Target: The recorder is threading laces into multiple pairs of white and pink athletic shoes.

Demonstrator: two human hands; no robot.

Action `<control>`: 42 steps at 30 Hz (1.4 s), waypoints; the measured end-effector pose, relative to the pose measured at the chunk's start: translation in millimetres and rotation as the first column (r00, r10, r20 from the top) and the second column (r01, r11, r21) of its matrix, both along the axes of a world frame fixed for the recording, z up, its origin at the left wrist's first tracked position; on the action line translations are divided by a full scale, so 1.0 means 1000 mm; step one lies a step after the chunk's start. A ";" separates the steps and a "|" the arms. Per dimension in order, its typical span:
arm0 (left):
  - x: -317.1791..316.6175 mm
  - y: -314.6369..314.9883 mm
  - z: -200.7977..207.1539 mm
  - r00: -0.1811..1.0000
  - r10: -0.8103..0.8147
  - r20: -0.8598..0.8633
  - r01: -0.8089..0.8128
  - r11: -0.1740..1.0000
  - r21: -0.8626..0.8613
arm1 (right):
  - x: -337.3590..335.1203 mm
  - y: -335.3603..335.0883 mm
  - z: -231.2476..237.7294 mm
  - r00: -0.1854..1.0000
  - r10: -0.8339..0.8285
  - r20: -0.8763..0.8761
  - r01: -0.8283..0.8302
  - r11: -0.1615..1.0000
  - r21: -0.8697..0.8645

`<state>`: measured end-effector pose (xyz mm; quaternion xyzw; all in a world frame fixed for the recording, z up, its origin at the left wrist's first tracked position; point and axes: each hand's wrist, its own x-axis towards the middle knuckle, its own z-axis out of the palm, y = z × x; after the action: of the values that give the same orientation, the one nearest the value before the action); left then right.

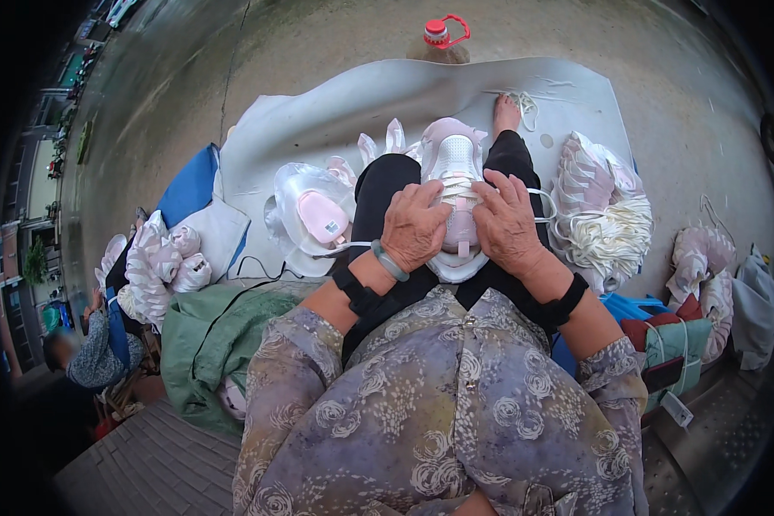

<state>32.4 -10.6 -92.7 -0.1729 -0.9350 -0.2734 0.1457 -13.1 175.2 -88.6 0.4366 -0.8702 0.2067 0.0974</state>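
Observation:
Between my knees lies a white and pale pink sneaker (456,159), its toe pointing away from me. A flat white shoelace (457,191) crosses its front, with loose lengths running out to both sides. My left hand (417,225) is bent over the left eyelet edge, fingers closed on the lace. On the opposite edge my right hand (509,219) grips the lace too, thumb and fingers close together. Fingertips partly hide the eyelets. The pink tongue (463,230) shows between the hands.
Left of my knee sits a pink rounded piece (321,215) with a small label, on clear plastic. Bundled pink shoe parts (589,172) and a heap of white laces (611,236) are at right. A red-capped bottle (439,39) stands beyond the sheet (318,112). Another person (103,357) sits far left.

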 end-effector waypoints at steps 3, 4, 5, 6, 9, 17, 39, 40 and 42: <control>-0.001 0.001 -0.002 1.000 -0.001 -0.013 0.000 1.000 -0.013 | -0.003 -0.003 0.001 1.000 -0.010 0.030 0.010 1.000 -0.019; -0.001 0.001 -0.002 1.000 0.000 -0.011 0.000 1.000 -0.010 | -0.005 -0.003 -0.001 0.999 -0.009 0.032 0.010 1.000 -0.017; -0.002 0.001 -0.001 1.000 0.000 -0.012 0.000 1.000 -0.013 | -0.006 -0.004 -0.003 0.998 -0.007 0.055 0.010 0.998 -0.058; -0.003 0.001 -0.001 1.000 0.000 -0.015 0.000 1.000 -0.016 | -0.007 -0.004 -0.006 0.997 -0.002 0.077 0.010 0.995 -0.100; -0.004 0.003 -0.002 0.999 0.029 -0.037 -0.029 0.999 -0.024 | -0.008 -0.007 -0.011 0.990 -0.009 0.141 0.033 0.986 -0.165; -0.004 0.002 -0.004 0.998 0.032 0.062 -0.036 0.996 0.077 | -0.009 -0.006 -0.008 0.983 0.018 0.181 0.008 0.990 -0.143; -0.005 0.001 -0.004 0.994 -0.019 0.108 0.015 0.999 0.040 | -0.011 0.001 0.006 0.993 0.046 0.107 -0.053 0.996 0.066; -0.006 0.001 -0.004 0.994 -0.020 0.110 0.015 0.999 0.040 | -0.011 0.001 0.004 0.993 0.046 0.109 -0.053 0.996 0.066; -0.007 0.001 -0.005 0.992 -0.035 0.118 0.028 0.998 0.065 | -0.011 0.000 -0.001 0.994 0.022 0.107 -0.028 0.998 0.056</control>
<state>25.4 -9.6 -97.3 -0.1664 -0.9301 -0.3147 0.0909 -23.8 175.5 -89.2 0.4385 -0.8741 0.2059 0.0360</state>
